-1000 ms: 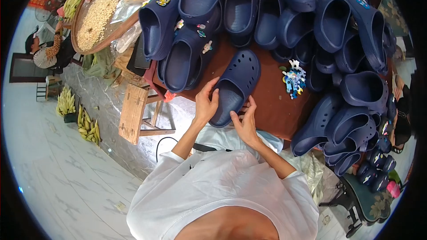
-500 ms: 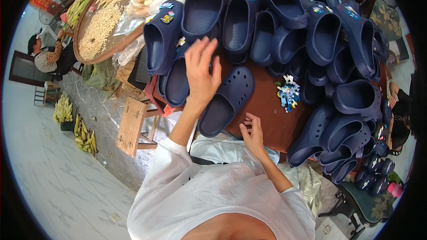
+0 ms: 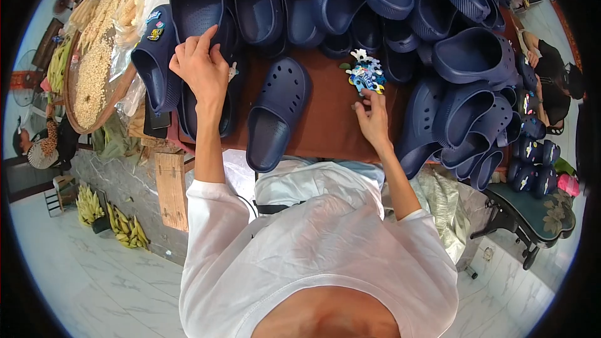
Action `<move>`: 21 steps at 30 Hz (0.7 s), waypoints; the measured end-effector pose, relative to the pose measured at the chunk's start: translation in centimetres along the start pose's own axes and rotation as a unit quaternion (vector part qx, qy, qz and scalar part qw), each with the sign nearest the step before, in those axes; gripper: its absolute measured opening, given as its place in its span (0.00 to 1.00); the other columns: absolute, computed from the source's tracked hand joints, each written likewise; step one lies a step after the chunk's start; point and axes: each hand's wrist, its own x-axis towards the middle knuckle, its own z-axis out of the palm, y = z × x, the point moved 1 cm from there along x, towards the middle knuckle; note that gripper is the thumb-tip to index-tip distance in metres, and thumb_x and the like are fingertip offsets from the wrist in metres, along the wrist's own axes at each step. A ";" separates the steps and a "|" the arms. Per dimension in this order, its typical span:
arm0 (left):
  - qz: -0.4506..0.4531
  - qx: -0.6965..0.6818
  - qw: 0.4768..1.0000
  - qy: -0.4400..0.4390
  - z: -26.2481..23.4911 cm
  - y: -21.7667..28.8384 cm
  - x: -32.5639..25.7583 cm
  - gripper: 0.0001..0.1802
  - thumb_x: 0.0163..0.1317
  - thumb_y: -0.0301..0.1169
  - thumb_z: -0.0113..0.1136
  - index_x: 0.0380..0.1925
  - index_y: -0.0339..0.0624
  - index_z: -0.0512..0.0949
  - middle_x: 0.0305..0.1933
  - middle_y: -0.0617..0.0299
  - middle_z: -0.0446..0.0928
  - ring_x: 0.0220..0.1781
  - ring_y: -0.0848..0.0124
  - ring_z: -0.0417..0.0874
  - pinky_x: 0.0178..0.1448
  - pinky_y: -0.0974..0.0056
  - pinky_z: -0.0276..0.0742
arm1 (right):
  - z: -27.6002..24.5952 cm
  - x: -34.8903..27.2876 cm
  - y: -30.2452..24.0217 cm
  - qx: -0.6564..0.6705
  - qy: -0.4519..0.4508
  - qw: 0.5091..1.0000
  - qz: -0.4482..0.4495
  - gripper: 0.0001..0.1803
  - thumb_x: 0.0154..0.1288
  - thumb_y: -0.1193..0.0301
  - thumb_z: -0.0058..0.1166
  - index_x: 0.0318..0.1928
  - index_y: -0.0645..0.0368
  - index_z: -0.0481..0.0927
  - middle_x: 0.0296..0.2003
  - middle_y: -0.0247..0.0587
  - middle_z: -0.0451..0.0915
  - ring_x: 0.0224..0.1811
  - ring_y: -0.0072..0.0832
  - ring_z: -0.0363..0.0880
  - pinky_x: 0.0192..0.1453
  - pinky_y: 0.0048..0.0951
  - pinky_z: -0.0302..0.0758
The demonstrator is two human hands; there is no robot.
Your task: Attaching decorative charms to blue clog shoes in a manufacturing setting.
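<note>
A single navy clog (image 3: 278,109) with a plain holed upper lies in front of me at the table's near edge, its open heel toward me. To its left, my left hand (image 3: 205,69) is over the heel of a navy clog (image 3: 199,6) with charms on its toe. Its fingers are bent and apart, and whether they touch the clog is unclear. On the right, my right hand (image 3: 374,122) reaches the near side of a small heap of colourful shoe charms (image 3: 365,75). Its fingertips meet the heap while the thumb stands apart; nothing shows held.
Navy clogs (image 3: 341,9) crowd the brown table's (image 3: 322,128) far side, with more stacked (image 3: 466,116) on the right. A round tray (image 3: 94,122) of corn kernels stands left, near a wooden stool (image 3: 171,191). A person in black (image 3: 554,81) is at far right.
My right hand has moved forward from the table's near edge to the charm heap. My left hand has moved left, away from the single clog. The whole view has shifted.
</note>
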 end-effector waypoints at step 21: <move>0.020 -0.345 0.885 -0.313 -11.9 10.4 -15.3 0.23 0.47 0.24 0.72 0.47 0.46 0.85 0.30 0.66 0.76 0.34 0.68 0.72 0.47 0.62 0.60 | -1.1 2.0 -5.8 0.312 -0.125 0.930 0.150 0.25 0.78 0.56 0.42 0.66 0.59 0.66 0.56 0.40 0.75 0.53 0.26 0.77 0.54 0.29 0.76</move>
